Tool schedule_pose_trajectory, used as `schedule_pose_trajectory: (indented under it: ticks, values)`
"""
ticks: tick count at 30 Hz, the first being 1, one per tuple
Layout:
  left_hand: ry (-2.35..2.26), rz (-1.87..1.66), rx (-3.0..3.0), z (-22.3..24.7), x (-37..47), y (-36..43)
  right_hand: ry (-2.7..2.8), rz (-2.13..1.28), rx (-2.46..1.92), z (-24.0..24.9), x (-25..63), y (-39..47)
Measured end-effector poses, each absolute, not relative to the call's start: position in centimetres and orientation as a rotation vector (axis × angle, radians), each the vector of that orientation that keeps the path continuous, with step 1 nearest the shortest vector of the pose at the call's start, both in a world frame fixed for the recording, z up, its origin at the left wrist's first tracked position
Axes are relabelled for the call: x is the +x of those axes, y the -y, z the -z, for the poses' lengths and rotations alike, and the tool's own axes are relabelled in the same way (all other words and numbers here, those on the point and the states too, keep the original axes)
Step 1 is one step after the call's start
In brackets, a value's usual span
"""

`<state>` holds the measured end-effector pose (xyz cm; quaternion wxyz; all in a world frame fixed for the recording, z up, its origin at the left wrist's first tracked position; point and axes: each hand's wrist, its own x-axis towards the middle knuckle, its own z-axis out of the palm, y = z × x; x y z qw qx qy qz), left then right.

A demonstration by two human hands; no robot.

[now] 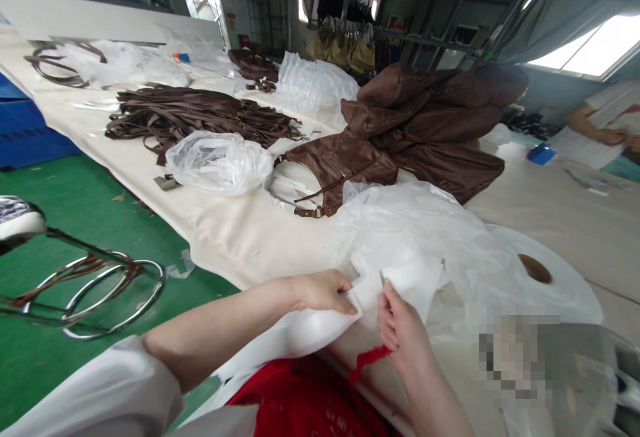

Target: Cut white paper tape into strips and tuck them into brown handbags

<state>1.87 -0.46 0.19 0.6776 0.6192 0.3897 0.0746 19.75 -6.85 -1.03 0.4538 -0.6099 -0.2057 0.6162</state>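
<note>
White, thin and foam-like, the sheet (313,334) sits at the tabletop's (280,243) near edge, in front of the body. It should be light, floppy, a little slippery and easily torn, so best pinched at a doubled edge. The left hand's (324,290) fingers clamp its edge; the right hand's (403,323) close around a slim tool (383,278). Loose plastic (415,213) crowds the far side; leftward looks roomier.
</note>
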Motion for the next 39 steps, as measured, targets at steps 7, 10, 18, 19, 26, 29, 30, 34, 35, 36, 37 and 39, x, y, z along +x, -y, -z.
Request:
schedule_pose_trajectory:
  ticks: [7, 10, 18, 19, 26, 29, 30, 34, 35, 36, 37, 39]
  values:
    - [-0.756, -0.249, 1.182, -0.4, 1.2, 0.5, 0.714, -1.425, -1.577, 0.8, 21.8, 7.2]
    - [-0.621, -0.333, 1.132, -0.5, 1.3, 0.7, 0.909, -1.367, -1.656, 1.6, 21.0, 7.9]
    - [-0.68, -0.4, 1.162, 0.1, 1.4, 1.3, 0.8, -1.124, -1.526, 2.6, 17.9, 7.2]
    - [-0.719, -0.4, 1.186, 0.0, 1.3, 1.4, 0.788, -1.099, -1.512, 2.7, 17.8, 7.1]
    - [-0.776, -0.321, 1.249, -0.4, 0.7, 2.2, 0.821, -1.111, -1.52, 3.4, 18.9, 6.6]
    - [-0.774, -0.36, 1.202, -0.1, 0.8, 2.4, 0.896, -1.124, -1.592, 2.7, 19.5, 6.9]
    - [-0.769, -0.372, 1.189, 0.0, 0.8, 2.3, 0.933, -1.106, -1.625, 2.4, 19.6, 7.1]
    - [-0.727, -0.431, 1.174, 0.3, 0.6, 1.9, 1.15, -0.923, -1.727, 1.2, 19.8, 8.6]
    - [-0.73, -0.442, 1.179, 0.3, 0.6, 1.8, 1.194, -0.876, -1.747, 1.0, 19.7, 9.0]
    - [-0.739, -0.448, 1.187, 0.4, 0.6, 1.8, 1.226, -0.838, -1.767, 0.8, 19.5, 9.4]
    - [-0.751, -0.449, 1.196, 0.5, 0.6, 1.7, 1.246, -0.805, -1.784, 0.7, 19.3, 9.7]
    - [-0.77, -0.441, 1.222, 0.6, 0.8, 1.7, 1.261, -0.733, -1.807, 0.6, 18.9, 10.0]
